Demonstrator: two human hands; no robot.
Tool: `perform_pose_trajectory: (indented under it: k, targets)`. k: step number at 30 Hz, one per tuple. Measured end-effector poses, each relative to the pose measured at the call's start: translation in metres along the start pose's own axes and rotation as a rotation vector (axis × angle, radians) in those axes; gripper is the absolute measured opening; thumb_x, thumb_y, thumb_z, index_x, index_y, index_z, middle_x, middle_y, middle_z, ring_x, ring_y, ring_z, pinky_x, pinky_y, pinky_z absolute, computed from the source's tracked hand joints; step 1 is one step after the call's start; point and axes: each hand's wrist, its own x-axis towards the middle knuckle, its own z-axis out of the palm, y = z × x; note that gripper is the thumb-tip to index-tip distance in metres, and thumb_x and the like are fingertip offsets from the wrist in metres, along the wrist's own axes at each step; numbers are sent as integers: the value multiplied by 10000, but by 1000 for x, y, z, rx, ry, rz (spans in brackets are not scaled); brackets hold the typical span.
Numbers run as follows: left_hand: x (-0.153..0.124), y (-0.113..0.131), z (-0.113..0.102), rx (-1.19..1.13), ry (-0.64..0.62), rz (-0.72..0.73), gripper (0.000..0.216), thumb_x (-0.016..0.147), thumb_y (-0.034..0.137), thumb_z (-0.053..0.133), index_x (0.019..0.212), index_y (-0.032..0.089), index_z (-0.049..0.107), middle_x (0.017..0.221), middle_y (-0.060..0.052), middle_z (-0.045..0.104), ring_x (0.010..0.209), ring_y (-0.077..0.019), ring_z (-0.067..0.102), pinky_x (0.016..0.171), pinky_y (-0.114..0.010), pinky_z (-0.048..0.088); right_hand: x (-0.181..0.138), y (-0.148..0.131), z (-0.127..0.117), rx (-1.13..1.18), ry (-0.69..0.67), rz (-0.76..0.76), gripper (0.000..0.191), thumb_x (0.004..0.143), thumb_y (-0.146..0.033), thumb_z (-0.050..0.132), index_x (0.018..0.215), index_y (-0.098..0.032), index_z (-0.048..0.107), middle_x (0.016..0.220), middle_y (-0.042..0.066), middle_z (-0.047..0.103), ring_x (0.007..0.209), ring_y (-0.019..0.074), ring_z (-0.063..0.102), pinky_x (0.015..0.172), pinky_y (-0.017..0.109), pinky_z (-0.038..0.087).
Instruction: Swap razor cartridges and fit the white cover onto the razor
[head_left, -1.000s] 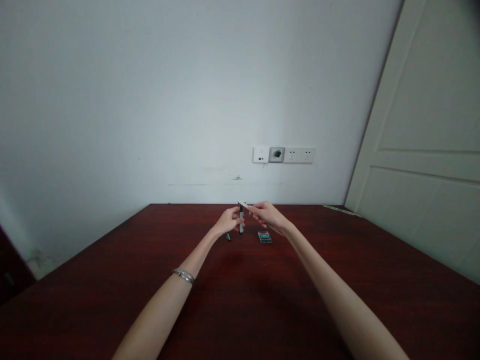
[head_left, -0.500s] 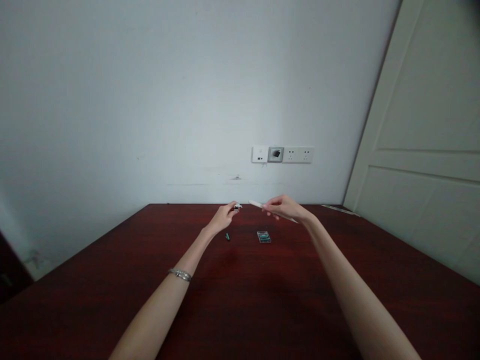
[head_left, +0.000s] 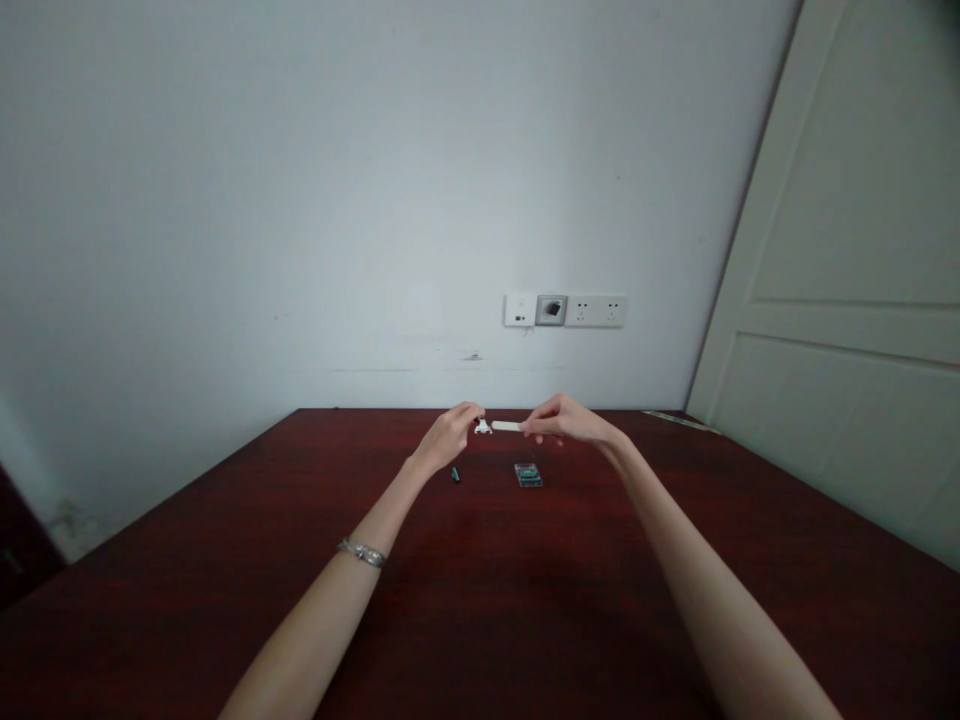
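Note:
My left hand (head_left: pixel 448 437) pinches a small white T-shaped piece (head_left: pixel 483 427), its wider end turned down. My right hand (head_left: pixel 564 418) grips a slim white handle-like stick (head_left: pixel 507 427) between thumb and fingers. The stick points left, its tip right beside the white piece; whether they touch I cannot tell. Both are held above the far part of the table. Below my left hand lies a small dark green piece (head_left: pixel 455 475). Under the right hand is a small clear case (head_left: pixel 528 475) with green contents.
The dark red wooden table (head_left: pixel 480 600) reaches back to a pale wall. Sockets and a switch plate (head_left: pixel 565 310) are on that wall. A light panelled door (head_left: pixel 855 300) stands at the right. A thin pale strip (head_left: pixel 681 421) lies at the far right table edge.
My left hand has turned, and the white piece now shows its T shape. The stick has swung level and its tip has come down and left, close to that piece.

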Motion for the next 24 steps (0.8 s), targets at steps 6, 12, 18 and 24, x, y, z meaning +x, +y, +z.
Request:
perform_pose_trajectory:
  k: [6,12,18,24]
  targets:
    - [1,0,1,42,20,31,390,781,-26,355,1051,182,545,1088,-96,551,1034,-181,526,910,-327,421,-2,-14,6,16,-35,-41,353,660,-462,653,710,-118,714,546,23,619,390,54,415,382,186,319]
    - [2,1,0,27,43,31,391,776,-24,368,1048,188,553,1106,-95,550,1070,-183,520,937,-335,407,-1,-11,5,12,-80,-35,335,666,-434,657,720,-108,710,550,20,619,386,48,414,383,181,311]
    - [1,3,0,43,51,14,359,791,1,381,1045,190,549,1112,-98,550,1047,-184,533,908,-315,420,-3,-18,5,-21,-79,-43,340,668,-443,651,721,-113,714,550,20,618,387,52,419,381,185,321]
    - [4,5,-1,102,17,62,335,788,13,404,1045,177,542,1070,-95,565,964,-173,557,848,-298,448,-1,-24,13,-61,-37,-80,354,681,-451,632,730,-109,711,553,21,608,407,58,417,390,186,335]
